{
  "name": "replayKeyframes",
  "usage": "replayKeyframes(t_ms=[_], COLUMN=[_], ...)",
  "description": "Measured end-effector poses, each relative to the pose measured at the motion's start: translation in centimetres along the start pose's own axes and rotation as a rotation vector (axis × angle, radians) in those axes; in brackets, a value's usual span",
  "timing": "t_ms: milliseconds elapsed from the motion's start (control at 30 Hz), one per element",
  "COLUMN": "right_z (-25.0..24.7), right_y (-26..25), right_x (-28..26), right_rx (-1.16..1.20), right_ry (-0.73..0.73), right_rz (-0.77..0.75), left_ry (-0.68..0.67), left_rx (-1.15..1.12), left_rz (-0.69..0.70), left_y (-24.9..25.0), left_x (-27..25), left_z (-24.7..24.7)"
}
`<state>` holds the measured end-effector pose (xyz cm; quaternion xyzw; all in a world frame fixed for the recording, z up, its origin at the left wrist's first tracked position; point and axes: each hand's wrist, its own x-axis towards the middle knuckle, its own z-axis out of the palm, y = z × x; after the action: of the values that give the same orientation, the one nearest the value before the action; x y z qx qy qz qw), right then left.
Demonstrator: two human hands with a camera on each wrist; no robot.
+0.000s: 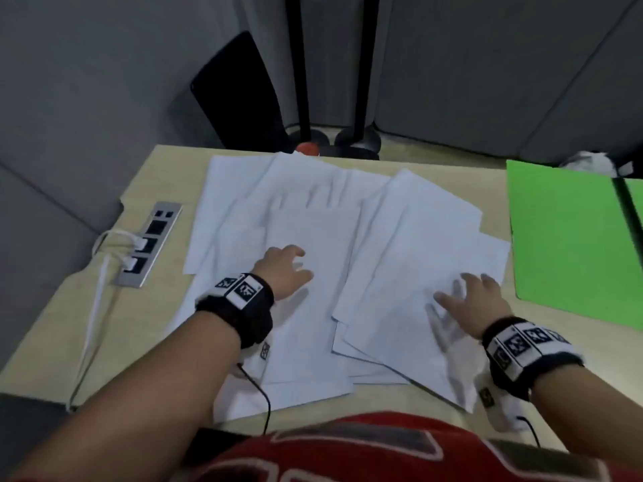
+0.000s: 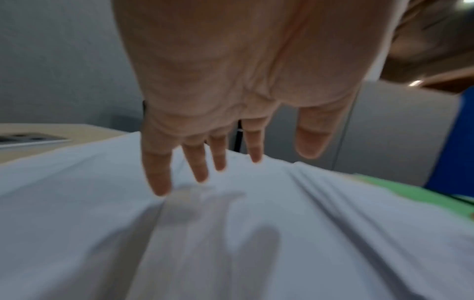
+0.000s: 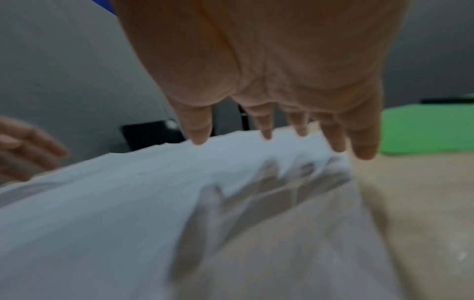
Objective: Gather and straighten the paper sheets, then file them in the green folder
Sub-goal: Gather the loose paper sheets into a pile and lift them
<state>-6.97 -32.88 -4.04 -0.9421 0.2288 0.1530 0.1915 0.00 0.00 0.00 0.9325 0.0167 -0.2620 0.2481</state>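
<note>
Several white paper sheets (image 1: 313,217) lie fanned and overlapping across the middle of the wooden table (image 1: 153,175). The green folder (image 1: 563,238) lies flat at the right edge. My left hand (image 1: 285,269) hovers with spread, straight fingers just above the centre sheets (image 2: 231,233), holding nothing. My right hand (image 1: 469,297) is also spread over the right-hand sheets (image 3: 128,192), its fingers (image 3: 266,125) straight and casting shadows on the paper. In the right wrist view the green folder (image 3: 423,130) shows beyond the fingers.
A metal power strip (image 1: 149,245) with white plugs and a cable sits in the table's left side. Black stand poles (image 1: 362,81) and a dark panel (image 1: 240,95) stand behind the table. A small red object (image 1: 308,148) peeks out at the far edge.
</note>
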Motion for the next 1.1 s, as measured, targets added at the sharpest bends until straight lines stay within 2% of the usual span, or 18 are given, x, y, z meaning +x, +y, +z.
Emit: replayKeyframes(t_ms=[100,167,267,367,467,600,667,733,800,867,967,1033,1100], right_z=[0.1,0.3,0.7,0.7,1.0,1.9,2.0,1.9,1.9,1.8,1.6,1.5,1.3], right_y=[-0.3,-0.5,-0.9,-1.9,-3.4,-6.0,-7.1,-7.7,-7.9,-8.0,-8.4,-9.2,-9.8], right_x=[1.6,2.3,3.0,4.3,5.8,6.9,7.0,7.0,7.2,7.4,7.7,7.7,7.7], right_rx=[0.065,0.073,0.037,0.04,0.047,0.007,0.095,0.161,0.176,0.174,0.159,0.172,0.235], right_ry=[0.027,0.061,0.136,0.157,0.139,0.074,0.101,0.183,0.205,0.191,0.178,0.141,0.078], right_rz=[0.219,0.305,0.3,0.245,0.155,-0.027,-0.015,0.082,0.187,0.187,0.084,0.026,-0.016], left_ry=[0.112,0.18,0.248,0.29,0.295,0.234,0.144,0.125,0.233,0.336,0.323,0.304,0.309], left_rx=[0.01,-0.031,-0.157,-0.218,-0.18,-0.18,-0.218,-0.204,-0.134,-0.083,-0.084,-0.064,-0.054], left_rz=[-0.179,-0.317,-0.494,-0.587,-0.548,-0.353,-0.236,-0.17,-0.189,-0.307,-0.515,-0.54,-0.506], left_y=[-0.6,-1.4,-2.6,-2.4,-0.8,1.3,1.5,1.0,-0.3,-2.0,-4.0,-3.8,-2.6], left_x=[1.7,2.7,3.9,5.1,5.9,6.5,6.9,7.6,8.8,9.9,10.2,9.8,9.5], left_z=[-0.5,-1.1,-1.6,-2.0,-1.4,0.2,0.4,-0.4,-2.0,-3.9,-5.6,-5.3,-4.4])
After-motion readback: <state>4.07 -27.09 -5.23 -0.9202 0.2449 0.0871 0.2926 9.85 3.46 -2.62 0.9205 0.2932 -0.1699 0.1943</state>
